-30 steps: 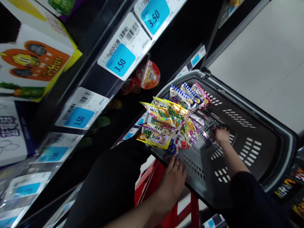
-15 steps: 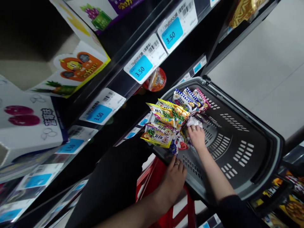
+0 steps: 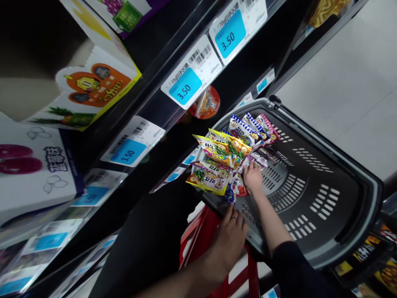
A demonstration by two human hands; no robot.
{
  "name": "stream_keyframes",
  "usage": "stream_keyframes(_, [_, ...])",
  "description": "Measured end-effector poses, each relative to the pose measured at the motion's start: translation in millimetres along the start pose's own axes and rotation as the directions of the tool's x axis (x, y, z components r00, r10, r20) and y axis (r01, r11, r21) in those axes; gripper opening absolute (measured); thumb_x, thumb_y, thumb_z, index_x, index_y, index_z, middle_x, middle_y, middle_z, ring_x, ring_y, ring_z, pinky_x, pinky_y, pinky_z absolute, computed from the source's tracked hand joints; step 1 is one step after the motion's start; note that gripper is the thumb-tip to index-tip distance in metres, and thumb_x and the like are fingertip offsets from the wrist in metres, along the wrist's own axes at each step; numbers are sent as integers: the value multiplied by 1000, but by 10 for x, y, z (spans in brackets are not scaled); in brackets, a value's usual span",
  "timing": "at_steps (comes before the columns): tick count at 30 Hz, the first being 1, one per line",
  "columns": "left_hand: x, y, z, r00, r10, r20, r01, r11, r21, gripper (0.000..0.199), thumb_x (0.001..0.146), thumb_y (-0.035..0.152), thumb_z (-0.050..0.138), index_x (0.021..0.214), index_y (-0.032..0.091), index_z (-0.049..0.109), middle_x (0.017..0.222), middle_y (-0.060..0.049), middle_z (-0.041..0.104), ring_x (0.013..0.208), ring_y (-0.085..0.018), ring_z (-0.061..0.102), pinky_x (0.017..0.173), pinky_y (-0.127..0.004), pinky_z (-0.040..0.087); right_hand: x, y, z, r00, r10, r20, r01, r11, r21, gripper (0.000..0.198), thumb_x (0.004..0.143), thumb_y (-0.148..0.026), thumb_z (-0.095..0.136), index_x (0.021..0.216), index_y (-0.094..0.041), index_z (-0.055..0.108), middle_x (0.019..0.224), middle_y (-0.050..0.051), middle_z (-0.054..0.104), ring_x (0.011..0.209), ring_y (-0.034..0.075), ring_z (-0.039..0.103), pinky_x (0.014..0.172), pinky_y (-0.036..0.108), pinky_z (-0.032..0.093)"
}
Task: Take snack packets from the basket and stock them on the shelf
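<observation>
A dark grey shopping basket (image 3: 310, 174) with slotted holes fills the right of the view. Small bags of gummy candy lie in its far left end: yellow ones (image 3: 214, 149), a yellow-and-purple one (image 3: 211, 178), blue-and-white ones (image 3: 242, 130) and a pink one (image 3: 268, 126). My right hand (image 3: 252, 178) reaches inside, its fingers closed at a pale purple candy bag (image 3: 259, 160); the fingertips are partly hidden. My left hand (image 3: 232, 231), with a ring, curls over the basket's near rim, fingertips close to a dark blue bag (image 3: 230, 193).
Shelves with price tags (image 3: 184, 89) run along the left, holding printed cardboard boxes (image 3: 34, 161). A cup with a red rim (image 3: 207, 103) sits on a lower shelf. Red bars (image 3: 200, 236) show beneath the basket. Pale floor (image 3: 341, 95) lies beyond, with snack packs (image 3: 387, 269) at lower right.
My right hand has shifted slightly left and closer to the candy bags, and the pale bag under its fingers has turned to show purple. My left hand stays at the rim. The view has shifted slightly.
</observation>
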State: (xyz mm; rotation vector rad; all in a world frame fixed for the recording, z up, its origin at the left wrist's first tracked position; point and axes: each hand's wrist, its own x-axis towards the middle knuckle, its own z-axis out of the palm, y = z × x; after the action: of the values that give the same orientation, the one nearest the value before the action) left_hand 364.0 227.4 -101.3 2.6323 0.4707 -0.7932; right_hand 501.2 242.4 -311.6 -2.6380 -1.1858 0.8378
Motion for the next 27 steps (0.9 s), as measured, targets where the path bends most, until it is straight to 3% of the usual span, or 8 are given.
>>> stream_keyframes(5, [9,4,53,1000,-2,8,1,1000,23,34,81,26,41,106,11,57,108,-14,60,106,-25,49,101,-44,18,221,-155,120,964,221,146,-228,973,37,59,86,-44,22,126,-2,33,125,26,41,115,32,38,91,48,27])
stream_keyframes(9, [19,9,78,1000,24,5,-24,998,55,34,81,24,39,106,13,57,107,-12,61,105,-24,50,101,-44,18,412,-188,82,936,300,185,-310,950,26,62,84,-49,22,124,-3,36,123,28,42,112,34,41,88,53,29])
stream_keyframes(13, [5,43,63,1000,13,-21,-11,996,84,32,80,22,40,104,13,59,104,-12,62,104,-25,50,101,-47,17,245,-147,-131,930,292,222,-307,951,39,55,88,-39,14,115,-6,47,114,23,53,106,28,50,85,39,37])
stream_keyframes(17, [-24,41,25,999,34,-37,-31,997,65,30,80,21,39,101,12,59,101,-11,62,101,-24,51,101,-47,17,-94,-25,-444,906,309,290,-333,942,37,53,88,-36,16,101,-8,59,95,21,63,89,28,60,69,34,43])
stream_keyframes(19, [-37,18,27,997,60,-50,-57,996,62,31,81,21,38,102,11,58,97,-11,62,98,-24,52,100,-48,19,-224,43,-612,904,280,323,-315,947,61,48,87,-38,24,90,-12,64,87,18,66,84,26,63,66,30,43])
stream_keyframes(22, [-55,-7,95,995,58,-76,-52,995,88,32,80,21,39,105,10,56,96,-13,62,98,-26,53,98,-53,19,-391,103,-919,929,142,341,-186,978,100,39,85,-36,31,86,-16,65,89,12,68,86,23,62,69,26,43])
stream_keyframes(26, [-124,14,275,996,-5,-90,11,997,77,37,80,24,44,113,9,53,112,-18,57,109,-28,47,98,-53,21,-780,118,-1471,951,-53,303,21,994,105,34,83,-31,34,92,-15,63,96,12,66,91,25,61,75,30,42])
stream_keyframes(27, [-164,23,322,996,-25,-88,29,998,48,46,79,31,47,119,9,48,120,-19,51,114,-30,43,98,-53,22,-935,133,-1607,957,-91,277,56,990,130,33,82,-31,34,90,-16,63,95,12,67,91,25,61,76,30,42])
